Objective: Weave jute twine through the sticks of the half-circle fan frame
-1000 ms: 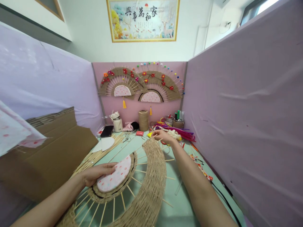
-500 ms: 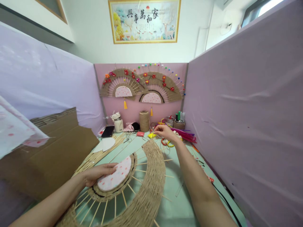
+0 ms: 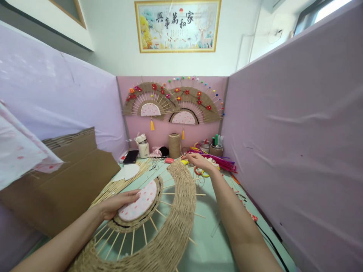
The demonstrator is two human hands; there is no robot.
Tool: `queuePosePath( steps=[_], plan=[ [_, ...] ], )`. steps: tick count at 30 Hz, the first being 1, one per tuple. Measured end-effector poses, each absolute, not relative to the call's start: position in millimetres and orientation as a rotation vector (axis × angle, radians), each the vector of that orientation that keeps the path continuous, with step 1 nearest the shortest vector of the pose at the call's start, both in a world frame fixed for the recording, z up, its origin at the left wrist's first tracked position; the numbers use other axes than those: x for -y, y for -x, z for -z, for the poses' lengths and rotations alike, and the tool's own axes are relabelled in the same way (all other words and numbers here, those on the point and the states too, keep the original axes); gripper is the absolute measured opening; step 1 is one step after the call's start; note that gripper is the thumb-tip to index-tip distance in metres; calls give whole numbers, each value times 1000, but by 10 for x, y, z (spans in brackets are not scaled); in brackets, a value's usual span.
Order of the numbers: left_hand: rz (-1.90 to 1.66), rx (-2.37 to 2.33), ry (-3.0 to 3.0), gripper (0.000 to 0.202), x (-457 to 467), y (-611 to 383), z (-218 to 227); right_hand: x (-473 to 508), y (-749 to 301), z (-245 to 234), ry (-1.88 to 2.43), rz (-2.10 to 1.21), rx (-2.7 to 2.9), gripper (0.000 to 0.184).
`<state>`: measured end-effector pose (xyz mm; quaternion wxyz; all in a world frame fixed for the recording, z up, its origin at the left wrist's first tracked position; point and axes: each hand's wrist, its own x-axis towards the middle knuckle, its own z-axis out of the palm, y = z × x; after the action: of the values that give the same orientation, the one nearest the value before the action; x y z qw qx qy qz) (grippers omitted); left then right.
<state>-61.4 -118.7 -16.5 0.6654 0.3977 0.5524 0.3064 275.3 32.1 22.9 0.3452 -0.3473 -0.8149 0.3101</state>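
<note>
A large half-round fan (image 3: 181,204) of woven twine on thin wooden sticks is tilted in front of me. At its base is a half-round patch of white cloth with pink dots (image 3: 140,202), edged by a narrower twine band with a black line. My left hand (image 3: 121,202) grips this base, fingers on top of the cloth. Beyond the fan's upper end, my right hand (image 3: 200,161) reaches out with its fingertips drawn together. Anything between them is too small to make out. A yellow packet (image 3: 185,162) lies just below those fingers.
Along the back stand a twine spool (image 3: 174,145), a white bottle (image 3: 143,147) and a pen holder (image 3: 217,149). Purple pipe cleaners (image 3: 224,162) lie at right. Wooden sticks (image 3: 113,185), a phone (image 3: 131,156) and cardboard (image 3: 76,177) are at left. Two decorated fans (image 3: 195,96) hang behind.
The fan has tipped slightly, its upper end rising and shifting a little left. My right hand has lowered its fingers a little towards the yellow packet. The whole view has shifted slightly.
</note>
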Motion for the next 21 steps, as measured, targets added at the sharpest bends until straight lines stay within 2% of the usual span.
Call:
queuePosePath(
  steps=[15, 21],
  plan=[
    [-711, -1239, -911, 58, 1197, 622, 147, -329, -2758, -222, 833, -907, 2110, 55],
    [-742, -1250, -914, 64, 1201, 638, 152, -337, -2750, -221, 749, -1035, 2041, 54]
  ],
)
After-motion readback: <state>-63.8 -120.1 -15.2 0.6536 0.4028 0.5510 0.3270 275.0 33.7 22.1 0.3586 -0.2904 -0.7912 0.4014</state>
